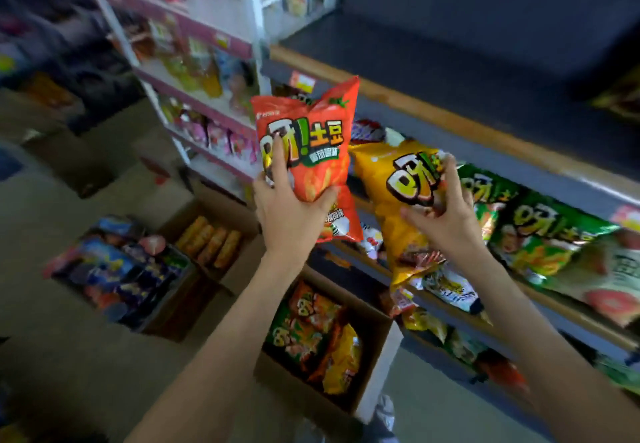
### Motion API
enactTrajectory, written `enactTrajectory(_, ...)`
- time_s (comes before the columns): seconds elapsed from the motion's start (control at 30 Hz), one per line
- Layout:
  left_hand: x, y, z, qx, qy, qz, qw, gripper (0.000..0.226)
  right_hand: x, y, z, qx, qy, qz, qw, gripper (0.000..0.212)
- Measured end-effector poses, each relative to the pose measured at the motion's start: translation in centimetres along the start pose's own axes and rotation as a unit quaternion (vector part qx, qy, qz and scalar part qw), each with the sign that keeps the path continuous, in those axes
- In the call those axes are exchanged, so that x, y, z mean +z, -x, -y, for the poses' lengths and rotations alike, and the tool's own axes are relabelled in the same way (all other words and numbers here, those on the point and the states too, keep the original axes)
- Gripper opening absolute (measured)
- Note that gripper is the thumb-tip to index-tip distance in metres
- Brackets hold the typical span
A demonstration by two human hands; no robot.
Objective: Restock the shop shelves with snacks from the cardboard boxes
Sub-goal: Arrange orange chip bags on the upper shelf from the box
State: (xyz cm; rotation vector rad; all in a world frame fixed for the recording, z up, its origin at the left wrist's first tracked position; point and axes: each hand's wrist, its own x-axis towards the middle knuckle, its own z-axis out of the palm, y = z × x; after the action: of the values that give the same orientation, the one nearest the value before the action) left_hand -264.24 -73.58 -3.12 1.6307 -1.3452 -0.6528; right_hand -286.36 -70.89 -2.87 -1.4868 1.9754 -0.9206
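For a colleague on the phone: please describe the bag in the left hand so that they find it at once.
Find the dark shelf unit on the right. Before its left end, the left hand holds a red snack bag upright. Its neighbour, the yellow bag in the right hand, and the green bags beyond differ in colour.

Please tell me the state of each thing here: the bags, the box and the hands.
left hand: grips the red bag.
right hand: grips the yellow bag.
red bag: held upright in the air.
yellow bag: held tilted at the shelf.
green bags: lying on the shelf.
near box: open, bags inside.
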Motion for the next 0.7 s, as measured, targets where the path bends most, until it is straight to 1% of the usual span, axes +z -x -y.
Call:
enactTrajectory(0.1, 0.3, -0.5, -3.2, 0.047, 0.026, 0.01, 0.999, 0.104, -2.4, 1.3, 0.2, 0.017, -0.022, 0.024, 0.999, 0.096)
enactTrajectory(0.3, 0.3, -0.7, -6.3, 0.109, 0.055, 0.026, 0.992, 0.101, -5.4, 3.8, -0.4, 0.041, -0.126, 0.029, 0.991, 0.084)
enactTrajectory(0.37, 0.2, -0.9, -6.9, 0.116, 0.055, 0.028, 0.991, 0.101, -5.9, 4.2, -0.1, 0.048, -0.146, 0.035, 0.988, 0.085)
enactTrajectory(0.53, -0.9, -1.9, -7.1, 0.126, 0.077, 0.018, 0.989, 0.1, -6.1, 4.1, 1.5, 0.06, -0.177, 0.065, 0.98, 0.098)
enactTrajectory(0.57, -1.3, -2.1, -7.1, 0.125, 0.079, 0.015, 0.989, 0.099, -6.3, 4.1, 2.2, 0.055, -0.188, 0.072, 0.978, 0.095)
enactTrajectory(0.63, -1.9, -2.6, -7.1, 0.122, 0.086, 0.011, 0.989, 0.099, -7.1, 4.1, 3.2, 0.037, -0.208, 0.083, 0.974, 0.083)
enactTrajectory(0.7, -2.4, -3.3, -7.2, 0.12, 0.097, 0.021, 0.988, 0.1, -8.4, 4.1, 3.8, 0.009, -0.218, 0.069, 0.973, 0.076)
